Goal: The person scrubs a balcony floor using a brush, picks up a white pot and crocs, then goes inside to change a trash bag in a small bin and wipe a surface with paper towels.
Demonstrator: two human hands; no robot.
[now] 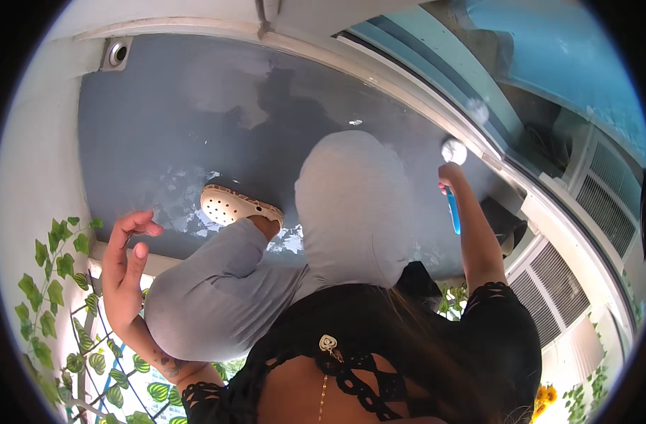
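On the right, my right hand [450, 177] is closed around the blue handle [453, 212] of a brush or scrubber. Its round white head [454, 152] is beyond my fist, close to the ledge under the glass. My left hand [132, 259] is raised at the left with its fingers apart and curved, holding nothing. It is beside my bent knee in grey trousers. A beige clog [238, 205] on my foot rests on the grey floor [195, 122], among pale worn patches.
A round drain or pipe fitting [118, 53] sits in the far left corner. Leafy vines [49, 286] hang along the left wall. A sliding glass door's frame [423, 87] curves along the right, with a vented white unit [548, 289] near my right arm.
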